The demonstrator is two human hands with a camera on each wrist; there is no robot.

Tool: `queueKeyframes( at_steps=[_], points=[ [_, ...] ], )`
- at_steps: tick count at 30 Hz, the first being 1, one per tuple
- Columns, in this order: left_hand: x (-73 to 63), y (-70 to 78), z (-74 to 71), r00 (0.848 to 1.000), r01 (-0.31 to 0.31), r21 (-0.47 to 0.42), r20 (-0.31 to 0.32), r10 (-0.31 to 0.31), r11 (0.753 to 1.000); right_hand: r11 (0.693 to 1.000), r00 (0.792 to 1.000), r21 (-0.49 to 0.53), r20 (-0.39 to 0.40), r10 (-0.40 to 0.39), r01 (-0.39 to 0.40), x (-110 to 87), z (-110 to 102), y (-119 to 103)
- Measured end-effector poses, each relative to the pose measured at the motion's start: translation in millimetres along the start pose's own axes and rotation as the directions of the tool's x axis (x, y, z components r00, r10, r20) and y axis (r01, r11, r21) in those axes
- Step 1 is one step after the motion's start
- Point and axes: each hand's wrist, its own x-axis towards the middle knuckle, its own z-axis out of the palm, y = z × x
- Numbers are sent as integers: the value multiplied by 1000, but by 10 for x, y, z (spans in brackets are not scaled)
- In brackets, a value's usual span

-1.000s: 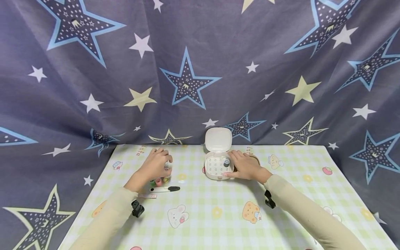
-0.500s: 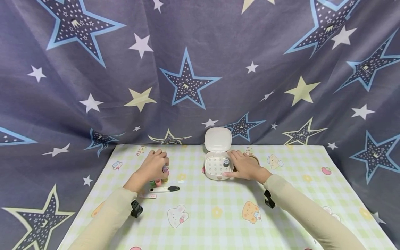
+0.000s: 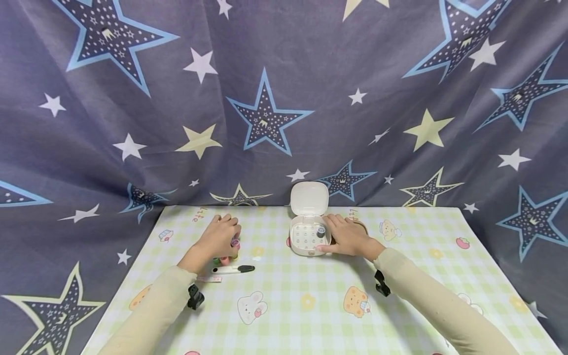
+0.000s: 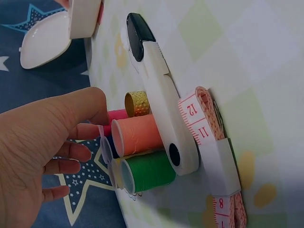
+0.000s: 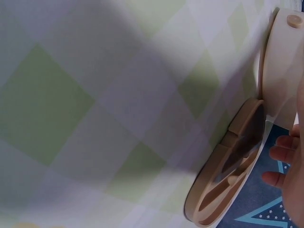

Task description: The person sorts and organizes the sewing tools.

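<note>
My left hand (image 3: 216, 238) pinches a magenta thread spool (image 4: 118, 115) between thumb and forefinger, while its other fingers stay spread beside the cluster. Around it lie an orange spool (image 4: 137, 135), a green spool (image 4: 149, 171), a partly hidden dark blue spool and a gold thimble (image 4: 137, 104). At the right, my right hand (image 3: 350, 237) holds the side of a small white sewing box (image 3: 298, 250), thumb at its front rim. Its lid (image 3: 309, 198) stands raised. One dark spool (image 3: 321, 231) sits among the rows of pegs inside.
Nearer me than the spools lie a white cutter with a black end (image 3: 233, 269) and a folded tape measure (image 3: 209, 279). A brown compartmented tray (image 5: 225, 166) lies beside the box, partly behind my right hand. A star-patterned curtain (image 3: 364, 123) hangs at the table's far edge.
My left thumb and forefinger have closed in on the magenta spool, with the hand dipping slightly. My right hand and the box have stayed put.
</note>
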Motion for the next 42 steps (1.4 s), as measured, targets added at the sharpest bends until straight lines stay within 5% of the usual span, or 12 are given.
queueKeyframes(
  at_steps=[8,42],
  points=[
    [-6,1,1,1000,12,-30,23,-12,999,1000,1000,0,8,3,-3,0,-4,-2],
    [101,144,-47,997,-61,-110,-49,56,992,1000,1000,1,-15,-9,9,2,4,1]
  ],
)
